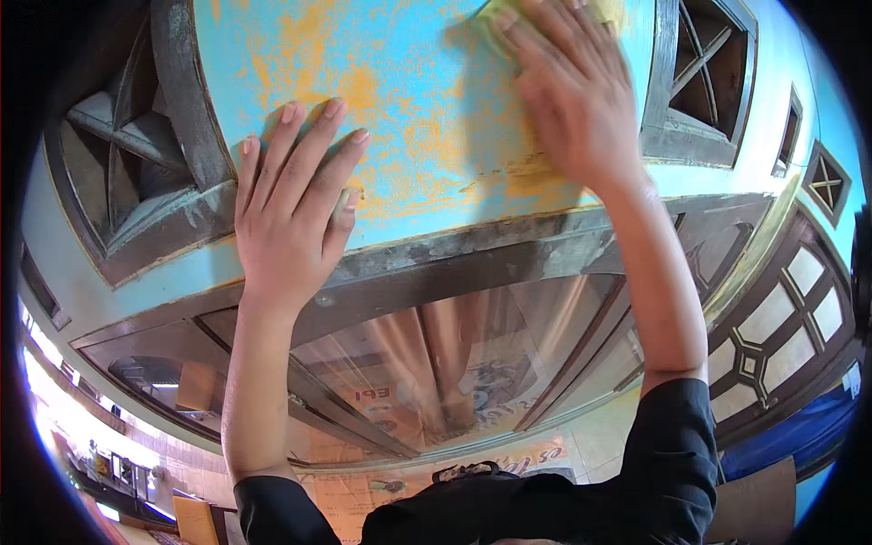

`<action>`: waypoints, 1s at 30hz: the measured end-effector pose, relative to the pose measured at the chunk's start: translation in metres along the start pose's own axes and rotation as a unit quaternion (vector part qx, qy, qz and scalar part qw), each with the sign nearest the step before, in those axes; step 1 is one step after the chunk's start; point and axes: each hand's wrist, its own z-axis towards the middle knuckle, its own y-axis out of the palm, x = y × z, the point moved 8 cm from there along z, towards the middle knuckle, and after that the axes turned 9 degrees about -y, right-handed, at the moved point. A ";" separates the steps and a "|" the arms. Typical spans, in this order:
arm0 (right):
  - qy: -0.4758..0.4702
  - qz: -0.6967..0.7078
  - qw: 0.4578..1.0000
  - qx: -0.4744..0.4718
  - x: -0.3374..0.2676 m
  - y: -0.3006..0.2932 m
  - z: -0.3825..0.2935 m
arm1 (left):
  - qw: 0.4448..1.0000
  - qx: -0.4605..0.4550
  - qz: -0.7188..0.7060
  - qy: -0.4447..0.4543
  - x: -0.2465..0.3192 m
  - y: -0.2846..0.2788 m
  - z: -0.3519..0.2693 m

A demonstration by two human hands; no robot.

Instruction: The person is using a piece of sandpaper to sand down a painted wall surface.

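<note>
A wall panel [415,136] in light blue paint, mottled with worn orange patches, fills the upper middle of the head view. My left hand [293,197] rests against its lower left part, fingers spread, nothing gripped. Higher up on the right, my right hand [579,88] presses a yellowish-green pad [496,28] to the painted surface. Motion blurs that hand, and its fingers cover much of the pad, so I cannot tell whether it is sponge or cloth. The hand and arm cast a shadow on the panel.
Dark wooden vent frames with crossed bars flank the panel, one at left [116,146] and one at right [708,75]. Below runs a worn wooden lintel [477,262] over glazed windows [449,354] with curtains behind. A printed banner [340,497] bearing writing lies underneath.
</note>
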 end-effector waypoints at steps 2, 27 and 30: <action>0.067 0.044 0.996 0.046 0.017 -0.015 0.004 | 1.000 0.001 -0.003 0.000 -0.001 0.001 -0.002; 0.028 -0.042 0.997 0.058 0.001 0.006 -0.027 | 1.000 0.000 0.013 0.002 -0.001 0.002 -0.002; 0.031 -0.011 0.999 0.032 -0.013 0.010 -0.031 | 1.000 0.005 0.013 0.004 -0.001 0.001 -0.002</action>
